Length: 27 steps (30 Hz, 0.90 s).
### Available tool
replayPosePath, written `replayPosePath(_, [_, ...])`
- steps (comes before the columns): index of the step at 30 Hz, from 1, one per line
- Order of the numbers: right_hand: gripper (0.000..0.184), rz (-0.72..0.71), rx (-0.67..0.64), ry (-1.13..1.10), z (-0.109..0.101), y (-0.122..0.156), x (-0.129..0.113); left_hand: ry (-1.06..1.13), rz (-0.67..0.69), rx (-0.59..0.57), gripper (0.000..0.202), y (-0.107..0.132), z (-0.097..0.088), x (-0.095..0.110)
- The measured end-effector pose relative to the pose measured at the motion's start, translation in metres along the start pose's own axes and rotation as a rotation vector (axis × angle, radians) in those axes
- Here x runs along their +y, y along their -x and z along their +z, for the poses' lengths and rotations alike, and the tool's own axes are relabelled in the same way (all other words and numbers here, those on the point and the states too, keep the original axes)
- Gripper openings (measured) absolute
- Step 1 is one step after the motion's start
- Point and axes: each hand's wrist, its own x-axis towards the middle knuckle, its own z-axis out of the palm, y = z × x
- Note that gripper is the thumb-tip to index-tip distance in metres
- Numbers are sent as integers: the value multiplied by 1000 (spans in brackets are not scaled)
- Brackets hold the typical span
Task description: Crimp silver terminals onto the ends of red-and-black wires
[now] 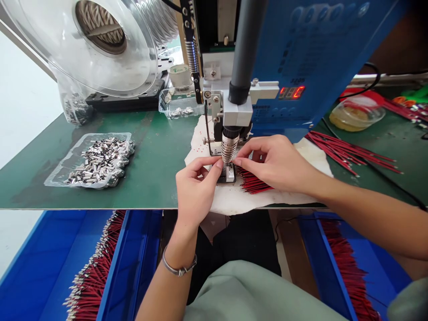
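Note:
Both my hands meet at the small metal fixture (pixel 230 173) under the iron head (pixel 229 147) of a blue soldering machine (pixel 321 62). On the left side, my left hand (pixel 199 187) pinches thumb and forefinger together by the fixture; whatever lies between them is too small to make out. From the right, my right hand (pixel 270 162) pinches close to the tip, and its held piece, if any, is hidden. Beneath the right hand, a bundle of red and black wires (pixel 252 180) lies on a white sheet (pixel 230 200).
At left stands a clear tray (pixel 56 178) of small metal connectors, with a large clear spool (pixel 60 49) behind. More red wires (pixel 354 154) lie at right, near a red-lidded tub (pixel 357 113). Below the table edge, blue bins (pixel 50 249) hold wires on both sides.

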Motion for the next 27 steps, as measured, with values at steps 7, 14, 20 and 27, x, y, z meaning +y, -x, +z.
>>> replayPosePath(7, [15, -11, 3, 9, 1, -2, 2, -37, 17, 5, 18, 0, -1, 0])
replayPosePath(14, [15, -10, 10, 16, 3, -1, 3, -18, 11, 3, 17, 0, -1, 0])
replayPosePath(20, [14, -16, 8, 15, 1, 0, 1, -26, 23, 5, 17, 0, -1, -1])
replayPosePath(27, [15, -21, 8, 14, 1, 0, 0, -41, 18, 8, 18, 1, -1, 0])
